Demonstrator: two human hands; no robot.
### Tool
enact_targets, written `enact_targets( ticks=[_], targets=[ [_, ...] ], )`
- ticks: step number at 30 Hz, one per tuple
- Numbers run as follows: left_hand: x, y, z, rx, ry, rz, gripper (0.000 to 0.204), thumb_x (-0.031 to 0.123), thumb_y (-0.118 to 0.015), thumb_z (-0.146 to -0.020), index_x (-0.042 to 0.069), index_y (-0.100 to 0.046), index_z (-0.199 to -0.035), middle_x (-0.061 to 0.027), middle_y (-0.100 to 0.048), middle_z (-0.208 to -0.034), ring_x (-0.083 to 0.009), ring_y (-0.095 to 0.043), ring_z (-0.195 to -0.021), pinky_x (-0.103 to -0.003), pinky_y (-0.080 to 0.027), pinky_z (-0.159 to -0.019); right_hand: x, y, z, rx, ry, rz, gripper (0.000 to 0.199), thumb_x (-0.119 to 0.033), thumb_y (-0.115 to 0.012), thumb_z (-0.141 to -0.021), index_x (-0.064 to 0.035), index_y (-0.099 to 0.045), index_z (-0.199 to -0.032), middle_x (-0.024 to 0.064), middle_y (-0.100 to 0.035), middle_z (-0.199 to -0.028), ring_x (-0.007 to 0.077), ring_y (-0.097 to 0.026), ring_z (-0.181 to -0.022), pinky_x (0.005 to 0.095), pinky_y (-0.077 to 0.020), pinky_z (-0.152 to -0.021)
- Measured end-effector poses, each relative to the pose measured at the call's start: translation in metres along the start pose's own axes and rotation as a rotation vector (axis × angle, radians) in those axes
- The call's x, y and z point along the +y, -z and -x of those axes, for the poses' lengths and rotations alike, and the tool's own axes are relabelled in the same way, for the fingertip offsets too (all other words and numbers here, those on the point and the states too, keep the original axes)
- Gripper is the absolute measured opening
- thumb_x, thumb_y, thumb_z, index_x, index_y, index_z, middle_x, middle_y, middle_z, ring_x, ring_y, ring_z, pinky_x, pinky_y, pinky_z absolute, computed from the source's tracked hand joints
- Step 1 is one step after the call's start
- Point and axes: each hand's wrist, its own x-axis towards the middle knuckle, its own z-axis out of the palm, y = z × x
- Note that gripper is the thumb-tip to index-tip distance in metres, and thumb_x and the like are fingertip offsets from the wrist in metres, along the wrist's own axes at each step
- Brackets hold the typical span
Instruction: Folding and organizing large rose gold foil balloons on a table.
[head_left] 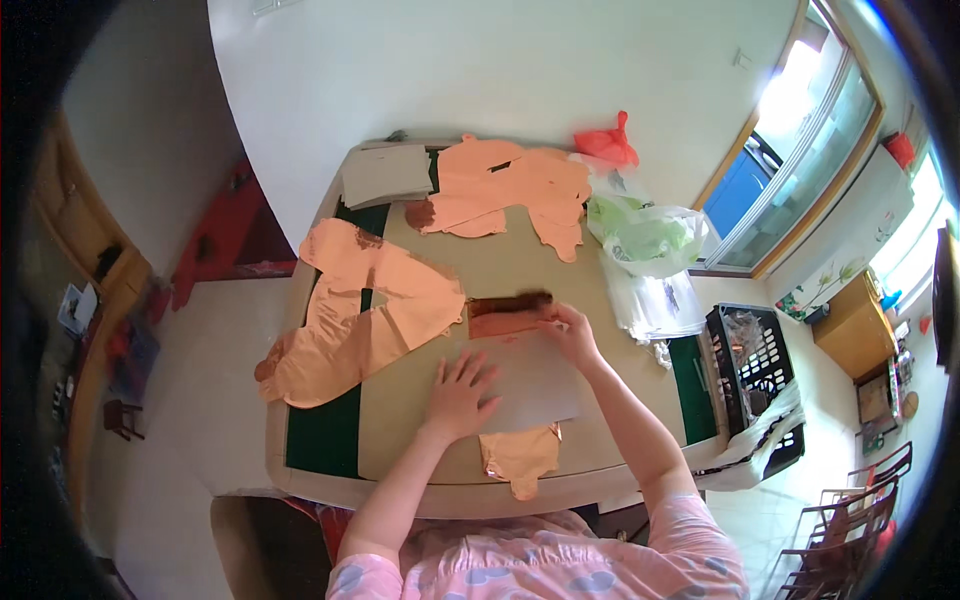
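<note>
A grey sheet [535, 385] lies in front of me on the table. My left hand [463, 393] rests on its left edge with the fingers spread. At the sheet's far edge, my right hand [568, 332] has its fingers bent around the end of a dark, elongated, brush-like thing [520, 302], which is partly blurred. This dark thing lies across a reddish-brown strip [495, 322] along the sheet's far edge. A piece of copper-coloured foil [520, 458] shows below the sheet's near edge.
Large copper-coloured foil cutouts [375, 310] lie on the left and at the back. A grey stack of sheets [388, 175] sits at the back left. Plastic bags [648, 240] and a red bag [608, 143] are at the right and back. A black crate [752, 355] stands beside the table.
</note>
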Motion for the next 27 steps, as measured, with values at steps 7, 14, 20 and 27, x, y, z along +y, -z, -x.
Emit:
enact_targets(
  ticks=[7, 14, 20, 27],
  targets=[
    [0.002, 0.002, 0.006, -0.008, -0.065, -0.07, 0.053, 0.046, -0.05, -0.091, 0.022, -0.046, -0.138, -0.0069, -0.033, -0.15, -0.0277, -0.024, -0.141, -0.062, -0.016, -0.112, 0.026, -0.001, -0.011, 0.028, -0.105, -0.088, 0.01, -0.003, -0.067, -0.085, -0.002, -0.063, -0.094, 0.0025, -0.064, -0.081, 0.0091, -0.055, -0.072, 0.0252, -0.0458, -0.063],
    [0.007, 0.007, 0.017, -0.022, -0.092, 0.015, 0.054, 0.044, -0.052, -0.09, 0.023, -0.044, -0.139, -0.0074, -0.035, -0.149, -0.0278, -0.025, -0.141, -0.061, -0.016, -0.112, 0.01, 0.008, 0.0, 0.049, -0.137, -0.101, 0.013, -0.002, -0.068, -0.081, -0.0025, -0.063, -0.093, 0.0049, -0.064, -0.082, 0.0131, -0.057, -0.073, 0.0272, -0.046, -0.068],
    [0.004, 0.002, 0.018, -0.03, -0.045, 0.052, 0.062, 0.045, -0.057, -0.086, 0.021, -0.041, -0.141, -0.0091, -0.033, -0.149, -0.0293, -0.024, -0.141, -0.059, -0.014, -0.113, -0.038, 0.029, 0.082, -0.28, 0.494, 0.347, 0.023, 0.004, -0.062, -0.063, -0.0064, -0.064, -0.083, 0.006, -0.064, -0.102, 0.0267, -0.056, -0.102, 0.0381, -0.043, -0.091],
    [0.004, -0.002, 0.016, 0.01, -0.082, 0.022, 0.06, 0.04, -0.063, -0.081, 0.014, -0.05, -0.134, -0.0108, -0.034, -0.148, -0.0285, -0.021, -0.142, -0.058, -0.015, -0.114, -0.016, 0.019, 0.057, -0.104, 0.229, 0.267, 0.025, 0.0, -0.054, -0.081, -0.008, -0.066, -0.101, 0.0139, -0.06, -0.119, 0.0326, -0.054, -0.113, 0.041, -0.044, -0.095]
  ],
)
